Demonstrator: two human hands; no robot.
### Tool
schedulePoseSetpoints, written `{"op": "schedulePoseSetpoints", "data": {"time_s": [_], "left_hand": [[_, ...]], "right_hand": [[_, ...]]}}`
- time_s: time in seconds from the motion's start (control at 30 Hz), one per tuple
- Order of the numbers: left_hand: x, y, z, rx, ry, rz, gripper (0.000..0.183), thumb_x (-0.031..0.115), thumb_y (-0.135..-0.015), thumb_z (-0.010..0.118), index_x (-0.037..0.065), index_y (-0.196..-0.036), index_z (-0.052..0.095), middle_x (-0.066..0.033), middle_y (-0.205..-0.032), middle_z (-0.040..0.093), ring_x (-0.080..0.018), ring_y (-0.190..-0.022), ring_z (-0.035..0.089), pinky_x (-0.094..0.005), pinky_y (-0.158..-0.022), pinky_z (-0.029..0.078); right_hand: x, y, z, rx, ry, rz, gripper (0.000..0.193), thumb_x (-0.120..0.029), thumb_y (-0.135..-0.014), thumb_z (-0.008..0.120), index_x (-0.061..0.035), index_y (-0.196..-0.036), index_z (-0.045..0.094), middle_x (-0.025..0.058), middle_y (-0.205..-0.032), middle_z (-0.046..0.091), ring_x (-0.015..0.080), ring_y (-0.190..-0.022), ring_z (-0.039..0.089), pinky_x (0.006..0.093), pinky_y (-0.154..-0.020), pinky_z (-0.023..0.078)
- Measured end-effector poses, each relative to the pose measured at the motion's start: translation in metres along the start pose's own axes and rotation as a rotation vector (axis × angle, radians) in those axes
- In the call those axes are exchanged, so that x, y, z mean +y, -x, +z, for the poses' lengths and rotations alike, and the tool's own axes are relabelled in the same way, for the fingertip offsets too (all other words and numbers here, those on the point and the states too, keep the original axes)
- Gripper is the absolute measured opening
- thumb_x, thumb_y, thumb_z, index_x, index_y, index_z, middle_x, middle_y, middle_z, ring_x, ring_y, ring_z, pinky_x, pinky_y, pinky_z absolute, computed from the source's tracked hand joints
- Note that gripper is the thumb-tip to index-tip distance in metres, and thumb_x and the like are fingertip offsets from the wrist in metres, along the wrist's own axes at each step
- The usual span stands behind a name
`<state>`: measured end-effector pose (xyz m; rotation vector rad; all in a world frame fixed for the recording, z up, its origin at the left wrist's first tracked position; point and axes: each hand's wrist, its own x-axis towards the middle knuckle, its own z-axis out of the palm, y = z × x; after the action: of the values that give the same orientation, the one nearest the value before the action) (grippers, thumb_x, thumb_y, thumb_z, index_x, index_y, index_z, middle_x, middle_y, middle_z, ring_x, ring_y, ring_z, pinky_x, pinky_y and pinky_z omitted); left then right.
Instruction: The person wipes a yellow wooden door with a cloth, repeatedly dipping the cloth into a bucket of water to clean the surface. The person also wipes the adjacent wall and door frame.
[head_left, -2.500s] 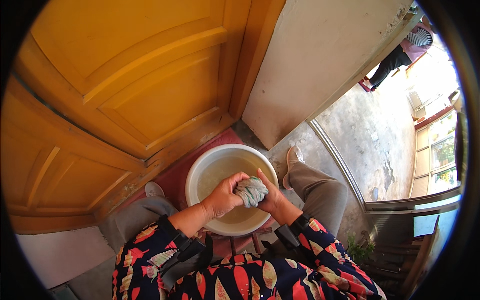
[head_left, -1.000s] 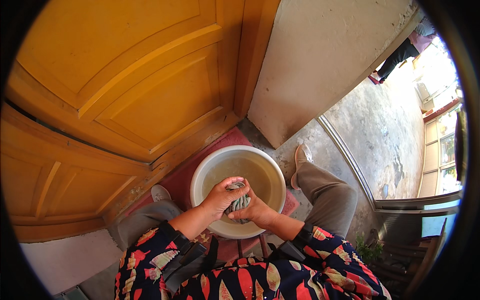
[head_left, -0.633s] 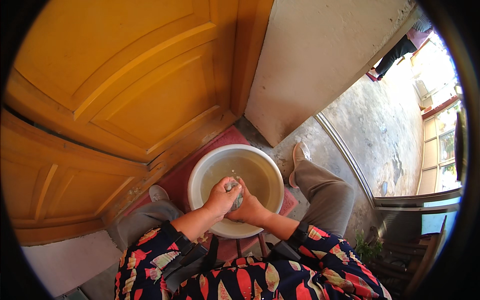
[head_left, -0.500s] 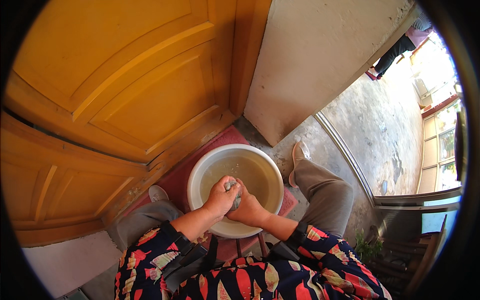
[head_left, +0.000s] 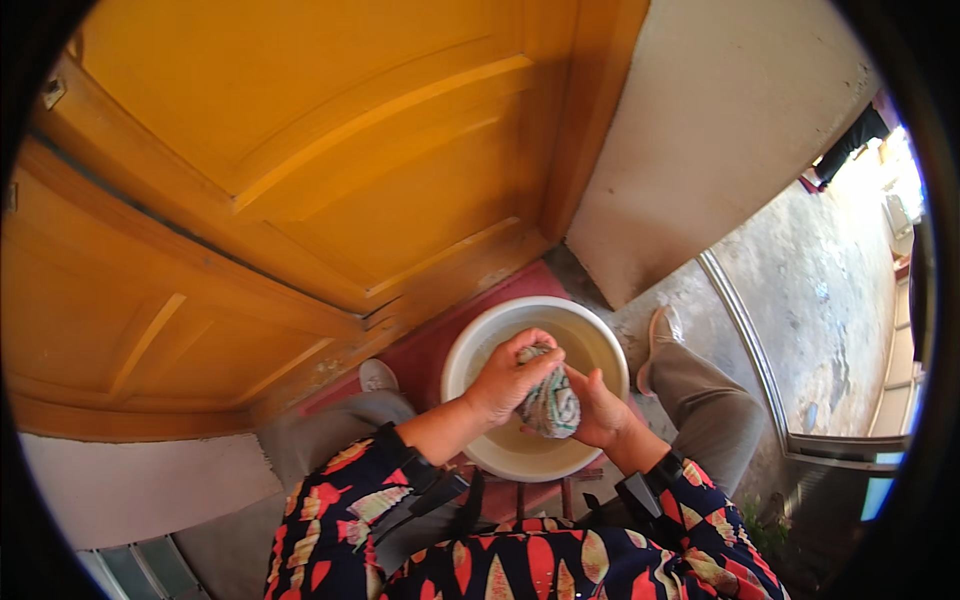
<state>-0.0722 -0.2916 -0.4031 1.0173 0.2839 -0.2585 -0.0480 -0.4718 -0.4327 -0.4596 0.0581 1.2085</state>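
Observation:
A wadded, wet-looking cloth, grey-green with darker stripes, is bunched between my hands above a white basin of cloudy water. My left hand grips its upper end, with fingers curled over the top and the thumb across it. From the right side, my right hand cups the cloth's lower part. That thumb stands up, apart from the cloth, and the fingers are partly hidden behind it.
The basin rests on a red mat between my feet. Ahead and to the left is a yellow-brown panelled door, beside a pale wall. A metal floor track runs along the right. Another person's dark-clothed leg shows far right.
My hands have shifted from a tight two-handed clench low over the basin to a looser hold, showing more of the cloth. The right thumb has lifted away. The view has turned left.

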Motion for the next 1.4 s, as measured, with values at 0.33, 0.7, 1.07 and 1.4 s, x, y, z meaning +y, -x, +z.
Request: {"op": "schedulePoseSetpoints", "data": {"time_s": [0.33, 0.7, 1.07, 1.4], "left_hand": [[-0.008, -0.002, -0.004, -0.113, -0.431, 0.132, 0.016, 0.021, -0.093, 0.064, 0.007, -0.089, 0.056, 0.0042, -0.074, 0.054, -0.0044, -0.071, 0.048, -0.0237, -0.063, 0.044], [-0.047, -0.001, -0.004, 0.102, -0.743, 0.218, 0.015, 0.015, -0.091, 0.059, 0.001, -0.089, 0.055, -0.0137, -0.076, 0.059, -0.0234, -0.069, 0.055, -0.0367, -0.067, 0.047], [-0.012, -0.008, -0.008, -0.069, -0.333, -0.049, 0.02, 0.019, -0.091, 0.067, 0.007, -0.104, 0.06, 0.0007, -0.093, 0.058, -0.0081, -0.087, 0.055, -0.0253, -0.076, 0.048], [0.033, 0.005, -0.002, -0.509, 0.295, -0.113, 0.066, 0.034, -0.086, 0.071, 0.004, -0.138, 0.045, -0.0154, -0.134, 0.052, -0.0285, -0.133, 0.045, -0.0411, -0.106, 0.04]], "right_hand": [[0.013, -0.001, 0.008, 0.076, 0.183, 0.25, 0.057, -0.025, -0.07, 0.087, -0.0091, -0.114, 0.055, 0.0042, -0.101, 0.06, 0.0161, -0.084, 0.059, 0.0267, -0.061, 0.047], [0.041, -0.009, 0.018, 0.541, 0.61, 0.205, 0.022, -0.006, -0.072, 0.077, -0.0083, -0.087, 0.061, 0.0016, -0.073, 0.06, 0.0113, -0.057, 0.053, 0.0244, -0.044, 0.034], [0.023, -0.011, 0.02, 0.377, 0.309, 0.194, 0.028, -0.009, -0.076, 0.077, -0.0064, -0.096, 0.058, 0.0032, -0.078, 0.058, 0.011, -0.06, 0.051, 0.0241, -0.046, 0.034], [0.019, 0.0, 0.047, -0.193, -0.179, 0.246, 0.043, -0.022, -0.077, 0.074, -0.0002, -0.106, 0.052, 0.0049, -0.081, 0.051, 0.0096, -0.058, 0.042, 0.0212, -0.05, 0.032]]}}
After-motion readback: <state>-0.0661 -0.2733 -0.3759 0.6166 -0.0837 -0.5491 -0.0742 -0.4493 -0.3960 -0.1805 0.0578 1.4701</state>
